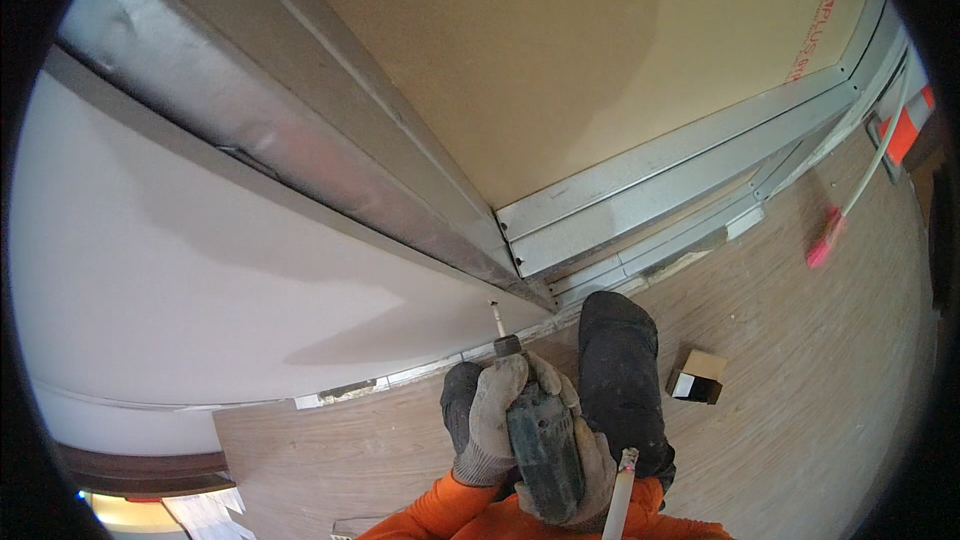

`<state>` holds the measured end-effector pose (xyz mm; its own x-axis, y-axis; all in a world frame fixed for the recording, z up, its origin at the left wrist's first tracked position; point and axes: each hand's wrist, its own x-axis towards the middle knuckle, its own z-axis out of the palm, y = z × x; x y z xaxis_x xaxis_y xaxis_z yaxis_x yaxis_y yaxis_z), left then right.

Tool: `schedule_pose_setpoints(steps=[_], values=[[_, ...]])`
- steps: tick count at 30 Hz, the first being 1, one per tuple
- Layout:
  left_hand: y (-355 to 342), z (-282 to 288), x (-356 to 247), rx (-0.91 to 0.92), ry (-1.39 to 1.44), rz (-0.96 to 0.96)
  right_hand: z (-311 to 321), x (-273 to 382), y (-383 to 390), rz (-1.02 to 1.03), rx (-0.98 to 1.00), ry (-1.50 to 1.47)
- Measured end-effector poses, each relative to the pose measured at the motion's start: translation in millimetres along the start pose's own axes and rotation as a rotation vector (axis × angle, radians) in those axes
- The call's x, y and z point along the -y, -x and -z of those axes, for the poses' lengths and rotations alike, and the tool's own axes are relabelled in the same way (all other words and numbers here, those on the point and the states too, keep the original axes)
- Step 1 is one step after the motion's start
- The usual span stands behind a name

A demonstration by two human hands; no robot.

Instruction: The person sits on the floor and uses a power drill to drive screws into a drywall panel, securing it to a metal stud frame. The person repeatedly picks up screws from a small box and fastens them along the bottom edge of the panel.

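With both hands I hold a dark green power drill (545, 450), its chuck pointing away from me. My left hand (490, 425), in a grey work glove, wraps the drill's left side near the chuck. My right hand (597, 470), gloved too, grips its right side and rear; part of its fingers is hidden. A pale drill bit (498, 320) reaches to a small dark spot low on the white wall panel (250, 280). Whether its tip is inside the panel I cannot tell. A white rod-like thing (619, 500) with a rough brownish end lies across the view beside my right hand.
Metal studs (400, 180) and a metal floor track (660, 175) frame a tan board (520, 50) ahead. On the wood-look floor (780, 370) stands a small open cardboard box (698, 377). A pink-ended pale cord (828, 238) and an orange-and-white object (905, 130) are at the right.
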<state>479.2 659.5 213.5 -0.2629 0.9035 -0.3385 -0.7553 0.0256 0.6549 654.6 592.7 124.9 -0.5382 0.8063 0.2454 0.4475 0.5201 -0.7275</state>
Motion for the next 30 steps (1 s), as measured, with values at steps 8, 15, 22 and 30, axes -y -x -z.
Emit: schedule_pose_setpoints(steps=[8, 15, 22, 30], values=[[-5.4, 1.8, 3.2, 0.077, -0.065, -0.028, -7.1, -21.8, 10.0, 0.007, -0.011, -0.027], [-5.4, -2.7, 4.8, 0.071, -0.103, -0.042, 29.9, -22.5, -20.4, 0.057, 0.092, -0.135], [-3.9, -4.8, 6.6, 0.016, -0.088, -0.058, 24.4, -19.0, -22.8, 0.142, 0.065, -0.001], [-1.7, -19.3, -0.9, -0.009, -0.125, -0.071, 31.9, -16.6, -30.7, 0.062, 0.048, -0.161]])
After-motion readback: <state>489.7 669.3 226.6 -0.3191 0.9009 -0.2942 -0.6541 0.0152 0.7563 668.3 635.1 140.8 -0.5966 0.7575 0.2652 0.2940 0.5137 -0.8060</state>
